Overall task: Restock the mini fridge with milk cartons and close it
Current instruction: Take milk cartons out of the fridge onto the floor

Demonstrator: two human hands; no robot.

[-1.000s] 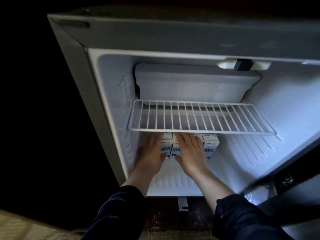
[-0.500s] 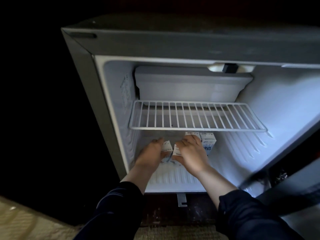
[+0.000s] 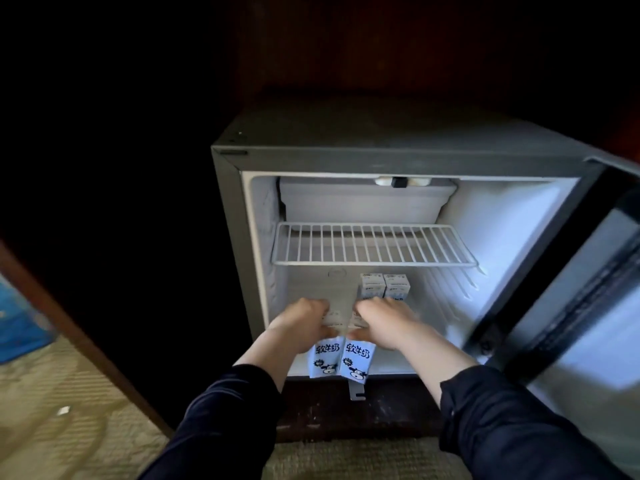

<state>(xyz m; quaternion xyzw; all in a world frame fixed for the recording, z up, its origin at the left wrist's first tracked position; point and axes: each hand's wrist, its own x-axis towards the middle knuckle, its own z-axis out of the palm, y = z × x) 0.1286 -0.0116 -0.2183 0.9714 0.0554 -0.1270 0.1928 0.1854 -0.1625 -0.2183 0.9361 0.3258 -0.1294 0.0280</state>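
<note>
The mini fridge (image 3: 228, 209) stands open, lit inside. My left hand (image 3: 301, 320) grips the top of one white-and-blue milk carton (image 3: 323, 360) at the front of the fridge floor. Beside it, my right hand (image 3: 384, 325) grips a second carton (image 3: 356, 362). Both cartons tilt out over the front edge, side by side. Two more cartons (image 3: 384, 289) stand upright at the back of the floor, under the wire shelf (image 3: 370, 244).
The fridge door (image 3: 568, 306) hangs open on the right, close to my right forearm. A dark wooden cabinet surrounds the fridge, with its edge (image 3: 79, 334) at the left. Woven beige flooring (image 3: 69, 427) lies below. A blue object (image 3: 17, 317) sits at far left.
My hands went from lying flat on the cartons to curling round two of them and drawing them toward the front edge. The camera has pulled back from the fridge.
</note>
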